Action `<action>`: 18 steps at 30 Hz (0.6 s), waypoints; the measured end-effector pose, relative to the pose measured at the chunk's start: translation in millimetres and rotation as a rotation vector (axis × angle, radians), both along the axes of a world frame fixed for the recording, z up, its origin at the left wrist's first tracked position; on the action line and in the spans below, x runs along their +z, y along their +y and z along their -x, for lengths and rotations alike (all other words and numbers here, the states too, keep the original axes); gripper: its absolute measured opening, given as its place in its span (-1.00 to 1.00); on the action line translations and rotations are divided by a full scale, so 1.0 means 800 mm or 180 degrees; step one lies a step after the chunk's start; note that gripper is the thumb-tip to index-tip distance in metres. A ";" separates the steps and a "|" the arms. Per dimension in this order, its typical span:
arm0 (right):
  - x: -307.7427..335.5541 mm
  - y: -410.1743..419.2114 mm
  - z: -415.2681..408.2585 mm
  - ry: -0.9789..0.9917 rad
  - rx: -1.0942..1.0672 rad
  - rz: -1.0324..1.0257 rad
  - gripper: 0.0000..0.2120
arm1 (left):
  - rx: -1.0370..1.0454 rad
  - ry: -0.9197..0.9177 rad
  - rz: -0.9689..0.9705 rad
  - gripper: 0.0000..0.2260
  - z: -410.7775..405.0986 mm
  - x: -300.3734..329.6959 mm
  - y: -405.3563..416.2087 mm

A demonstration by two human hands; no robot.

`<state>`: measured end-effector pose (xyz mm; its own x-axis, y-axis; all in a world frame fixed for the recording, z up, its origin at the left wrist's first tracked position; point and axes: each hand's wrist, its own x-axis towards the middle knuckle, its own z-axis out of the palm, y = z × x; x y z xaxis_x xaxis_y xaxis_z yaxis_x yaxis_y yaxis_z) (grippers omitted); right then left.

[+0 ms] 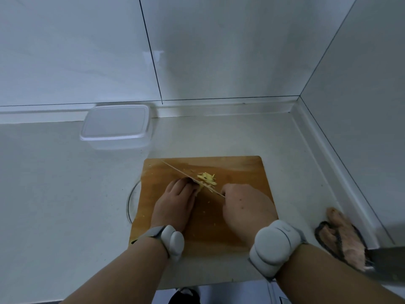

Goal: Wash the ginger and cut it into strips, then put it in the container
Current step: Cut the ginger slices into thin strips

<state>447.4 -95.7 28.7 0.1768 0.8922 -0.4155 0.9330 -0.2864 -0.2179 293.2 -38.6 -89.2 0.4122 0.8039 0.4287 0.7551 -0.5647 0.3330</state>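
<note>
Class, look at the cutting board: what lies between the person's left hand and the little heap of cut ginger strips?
In the head view, the knife blade lies between them: left hand on its near-left side, ginger strips beyond it. The right hand grips its handle.

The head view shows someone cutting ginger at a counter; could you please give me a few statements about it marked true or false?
1. The right hand holds the knife. True.
2. The plastic container stands on the cutting board. False: it stands on the counter, beyond the board's far left corner.
3. The left hand steadies the uncut ginger beside the blade. True.
4. The ginger strips lie in the container. False: they lie on the board, right of the blade.
5. A cloth lies to the right of the board. True.
</note>
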 end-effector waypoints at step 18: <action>-0.027 0.048 0.031 -0.0023 0.0162 0.0014 -0.80 | -0.0053 -0.0042 -0.0142 -0.76 0.000 0.000 0.001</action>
